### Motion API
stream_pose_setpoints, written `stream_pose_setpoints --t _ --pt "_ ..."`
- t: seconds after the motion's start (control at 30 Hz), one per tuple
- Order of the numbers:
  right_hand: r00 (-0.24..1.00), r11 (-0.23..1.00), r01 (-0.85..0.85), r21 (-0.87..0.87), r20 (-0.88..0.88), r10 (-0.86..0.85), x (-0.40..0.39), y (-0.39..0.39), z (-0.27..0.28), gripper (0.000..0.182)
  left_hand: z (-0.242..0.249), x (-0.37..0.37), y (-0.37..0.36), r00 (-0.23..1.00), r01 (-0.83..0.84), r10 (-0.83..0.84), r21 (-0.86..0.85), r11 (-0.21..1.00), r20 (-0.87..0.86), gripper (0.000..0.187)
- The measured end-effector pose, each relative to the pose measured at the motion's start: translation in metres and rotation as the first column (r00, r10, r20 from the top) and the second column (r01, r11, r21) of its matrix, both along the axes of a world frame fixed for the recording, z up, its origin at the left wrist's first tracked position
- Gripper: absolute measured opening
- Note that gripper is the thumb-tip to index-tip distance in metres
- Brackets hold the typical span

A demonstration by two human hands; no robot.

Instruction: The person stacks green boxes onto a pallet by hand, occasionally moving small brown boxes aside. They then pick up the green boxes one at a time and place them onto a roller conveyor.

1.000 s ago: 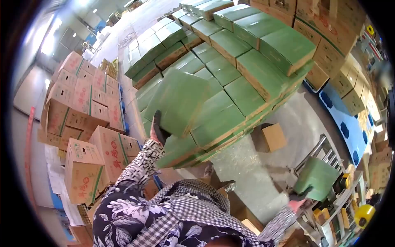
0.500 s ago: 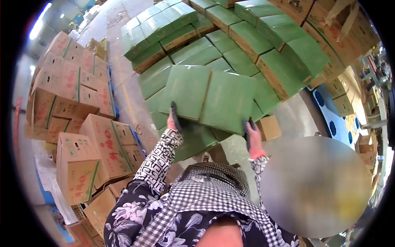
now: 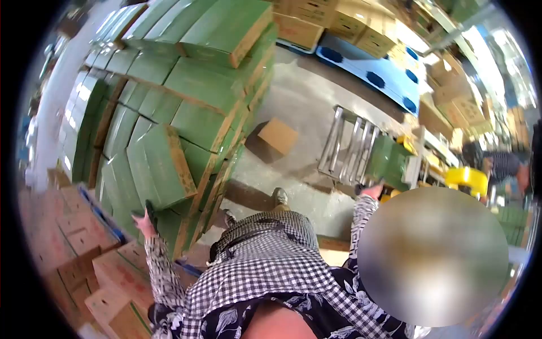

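My left hand (image 3: 145, 222), in a dark glove with bare fingertips, is at the near side of the stacked green cartons. Its fingers are apart, close to the lower edge of a green carton (image 3: 155, 166) lying askew on top of the stack. Another green carton (image 3: 117, 181) lies beside that one. Out to the right, my right hand (image 3: 370, 191) is stretched towards a green carton (image 3: 388, 161) at the end of a metal roller conveyor (image 3: 349, 144). Its fingers are spread and overlap the carton's near edge in this view.
A small brown carton (image 3: 278, 136) sits on the concrete floor (image 3: 271, 183). Blue pallets (image 3: 372, 70) with brown cartons stand beyond. Brown cartons (image 3: 127, 271) are piled at lower left. A yellow tape roll (image 3: 467, 178) is at right, near another person's arm (image 3: 502, 165).
My view has swung right. The two green cartons between my hands now appear released on the stack. My hands have moved apart, the right one over to the carton at the conveyor.
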State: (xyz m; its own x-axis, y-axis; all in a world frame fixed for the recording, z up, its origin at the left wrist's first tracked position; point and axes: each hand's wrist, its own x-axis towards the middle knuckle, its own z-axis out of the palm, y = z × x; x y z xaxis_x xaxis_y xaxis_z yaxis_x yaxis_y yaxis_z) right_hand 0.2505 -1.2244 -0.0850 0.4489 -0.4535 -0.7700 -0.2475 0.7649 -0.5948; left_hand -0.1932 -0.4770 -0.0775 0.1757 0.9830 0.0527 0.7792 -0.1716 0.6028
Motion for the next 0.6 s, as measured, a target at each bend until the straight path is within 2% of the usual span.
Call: stream_pose_setpoints --t 0.03,0.07,0.1,0.13,0.17,0.2,0.23,0.27,0.3,0.33,0.37,0.4,0.43,0.47,0.5,0.53,0.57,0.6 --pt "0.999 0.997 -0.038 0.073 -0.024 0.040 0.000 0.018 0.049 0.071 0.004 -0.013 0.004 0.967 -0.138 0.147 0.059 0.989 -0.207 0.084" --pt "0.995 0.987 -0.074 0.145 -0.049 0.082 -0.011 0.028 0.063 0.077 0.042 -0.001 -0.018 0.910 -0.057 0.178 -0.313 0.948 0.374 0.085" --pt "0.975 0.980 -0.186 -0.065 0.109 0.192 -0.013 -0.006 0.028 0.078 0.042 -0.008 -0.013 0.995 -0.043 0.066 -0.262 0.964 0.080 0.086" --pt "0.925 0.934 -0.218 -0.283 0.245 0.290 -0.015 -0.042 -0.007 0.080 0.046 -0.014 -0.016 0.996 -0.082 0.073 -0.243 0.967 -0.045 0.085" --pt "0.968 0.967 -0.232 0.108 0.121 0.219 -0.018 -0.028 0.032 0.073 0.047 -0.022 -0.017 0.982 -0.118 0.081 -0.223 0.968 -0.170 0.083" --pt "0.913 0.911 -0.364 0.193 0.268 0.308 -0.012 -0.071 -0.016 0.065 0.029 -0.037 -0.015 0.978 -0.131 0.087 -0.235 0.963 -0.189 0.088" --pt "0.948 0.968 -0.248 0.032 0.212 0.236 -0.015 -0.073 -0.012 0.059 0.062 -0.015 -0.040 0.961 -0.063 -0.009 -0.251 0.966 -0.275 0.092" --pt "0.972 0.981 -0.131 -0.140 0.178 0.156 -0.010 -0.072 -0.006 0.054 0.079 -0.003 -0.054 0.932 -0.150 0.039 -0.284 0.947 -0.361 0.096" --pt "0.982 0.999 -0.039 -0.015 0.184 0.041 -0.007 -0.073 -0.013 0.052 0.066 -0.020 -0.057 0.934 -0.172 0.092 -0.211 0.962 -0.346 0.097" --pt "0.945 0.913 -0.128 -0.387 0.233 0.231 -0.017 -0.094 -0.023 0.053 0.090 -0.012 -0.070 0.953 -0.193 0.118 -0.259 0.946 -0.280 0.098" --pt "0.937 0.963 -0.162 -0.215 0.274 0.219 -0.037 -0.077 0.009 0.055 0.113 -0.012 -0.082 0.952 -0.237 0.173 -0.247 0.940 -0.253 0.093" --pt "0.930 0.904 -0.208 -0.374 0.210 0.301 -0.080 -0.017 0.080 0.056 0.111 -0.024 -0.080 0.928 -0.306 0.259 -0.150 0.940 -0.267 0.090" --pt "0.845 0.859 -0.372 -0.353 0.254 0.470 -0.105 -0.058 0.054 0.057 0.109 -0.029 -0.074 0.904 -0.353 0.324 -0.057 0.934 -0.279 0.088" --pt "0.797 0.795 -0.470 -0.383 0.202 0.568 -0.129 -0.055 0.062 0.056 0.147 -0.021 -0.082 0.889 -0.372 0.349 -0.022 0.928 -0.297 0.082" --pt "0.736 0.717 -0.561 -0.413 0.149 0.661 -0.152 -0.052 0.070 0.055 0.133 -0.043 -0.070 0.874 -0.364 0.387 0.130 0.922 -0.296 0.080" --pt "0.662 0.628 -0.641 -0.441 0.096 0.743 -0.176 -0.049 0.079 0.054 0.134 -0.059 -0.063 0.867 -0.403 0.421 0.122 0.907 -0.268 0.079" --pt "0.709 0.697 -0.647 -0.308 0.094 0.699 -0.190 -0.047 0.064 0.041 0.124 -0.080 -0.042 0.843 -0.421 0.462 0.195 0.886 -0.275 0.079" --pt "0.699 0.697 -0.672 -0.248 0.096 0.708 -0.202 -0.023 0.084 0.041 0.125 -0.097 -0.031 0.872 -0.403 0.431 0.160 0.901 -0.232 0.078"
